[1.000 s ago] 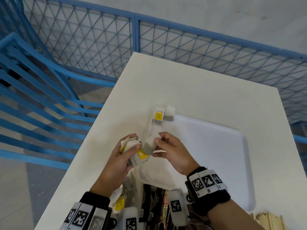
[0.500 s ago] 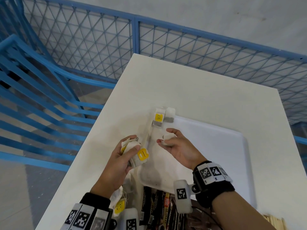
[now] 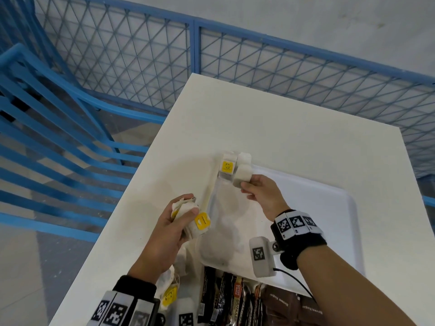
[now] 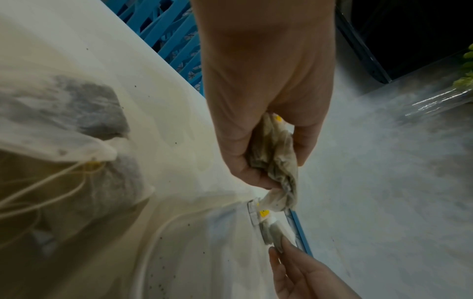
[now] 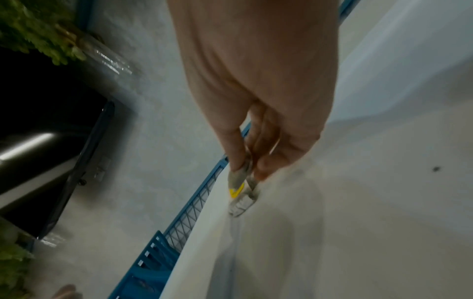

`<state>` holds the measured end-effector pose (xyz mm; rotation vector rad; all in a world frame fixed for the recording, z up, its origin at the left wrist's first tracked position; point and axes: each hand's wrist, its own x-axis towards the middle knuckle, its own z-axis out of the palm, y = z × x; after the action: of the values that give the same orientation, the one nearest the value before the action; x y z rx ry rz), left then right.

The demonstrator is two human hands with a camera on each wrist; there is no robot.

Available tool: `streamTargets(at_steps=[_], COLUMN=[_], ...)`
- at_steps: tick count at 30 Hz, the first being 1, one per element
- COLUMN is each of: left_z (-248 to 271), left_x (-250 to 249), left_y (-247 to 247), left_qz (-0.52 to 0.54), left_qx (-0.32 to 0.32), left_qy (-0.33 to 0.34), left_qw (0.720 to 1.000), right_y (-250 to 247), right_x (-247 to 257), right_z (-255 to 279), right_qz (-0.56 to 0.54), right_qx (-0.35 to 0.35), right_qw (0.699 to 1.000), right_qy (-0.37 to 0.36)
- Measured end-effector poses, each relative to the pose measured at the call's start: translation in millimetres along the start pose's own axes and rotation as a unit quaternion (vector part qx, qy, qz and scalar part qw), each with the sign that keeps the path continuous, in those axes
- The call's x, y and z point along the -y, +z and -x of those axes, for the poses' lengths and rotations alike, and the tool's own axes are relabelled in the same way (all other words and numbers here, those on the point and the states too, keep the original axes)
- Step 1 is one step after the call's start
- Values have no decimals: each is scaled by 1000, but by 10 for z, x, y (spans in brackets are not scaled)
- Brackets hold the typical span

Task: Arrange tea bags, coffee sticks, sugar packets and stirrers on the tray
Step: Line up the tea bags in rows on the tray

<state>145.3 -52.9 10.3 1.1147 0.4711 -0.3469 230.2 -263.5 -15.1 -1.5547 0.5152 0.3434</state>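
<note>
The white tray (image 3: 329, 222) lies on the white table (image 3: 270, 118). Two tea bags (image 3: 227, 167), one showing a yellow tag, lie at the tray's far left corner. My right hand (image 3: 244, 187) pinches another tea bag (image 3: 242, 177) right beside them, low over the tray. The right wrist view shows the same pinch (image 5: 245, 174) on the tea bag (image 5: 238, 180). My left hand (image 3: 188, 214) hovers over the tray's left rim and grips a bunch of tea bags (image 3: 196, 228). In the left wrist view the bunch (image 4: 276, 153) is crumpled between thumb and fingers.
Dark coffee sticks (image 3: 223, 300) and brown sugar packets (image 3: 282, 304) lie at the near table edge. Loose tea bags (image 3: 169, 295) sit by my left wrist. A blue mesh fence (image 3: 195, 50) runs behind the table, and blue chairs (image 3: 47, 128) stand to the left.
My right hand took one tea bag from the bunch in my left hand. It carried the bag forward to the tray's far left corner. The left hand stayed nearly still.
</note>
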Motion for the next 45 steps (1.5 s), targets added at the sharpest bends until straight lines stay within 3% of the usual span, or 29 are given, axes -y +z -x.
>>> streamTargets(at_steps=[5, 15, 21, 24, 29, 32, 35, 40, 42, 45], left_z=[-18, -42, -40, -32, -37, -50, -66, -82, -85, -93], left_x=[21, 32, 27, 21, 12, 4, 6, 33, 50, 69], left_y=[18, 8, 47, 61, 82, 102, 114, 104, 93, 79], left_qz=[1, 4, 2, 8, 15, 25, 21, 19, 14, 5], left_qx=[1, 5, 14, 14, 7, -2, -11, -23, -31, -41], left_qy=[-5, 0, 1, 3, 23, 38, 49, 54, 53, 49], left_qw=[1000, 1000, 1000, 1000, 1000, 999, 998, 998, 998, 998], right_y=[36, 80, 90, 166, 323, 398, 466, 482, 470, 439], right_x=[-38, -93, -81, -69, -63, -109, -173, -205, -194, -151], right_z=[-185, -282, -214, -25, 484, 722, 832, 827, 803, 759], right_qz=[44, 159, 146, 169, 198, 191, 180, 132, 93, -51], right_qx=[-78, -128, -146, -108, 98, 145, 151, 83, 79, 96], right_qw=[996, 974, 974, 973, 974, 969, 969, 981, 988, 994], right_qy=[-26, -97, -96, -112, -55, -53, -75, -114, -96, -33])
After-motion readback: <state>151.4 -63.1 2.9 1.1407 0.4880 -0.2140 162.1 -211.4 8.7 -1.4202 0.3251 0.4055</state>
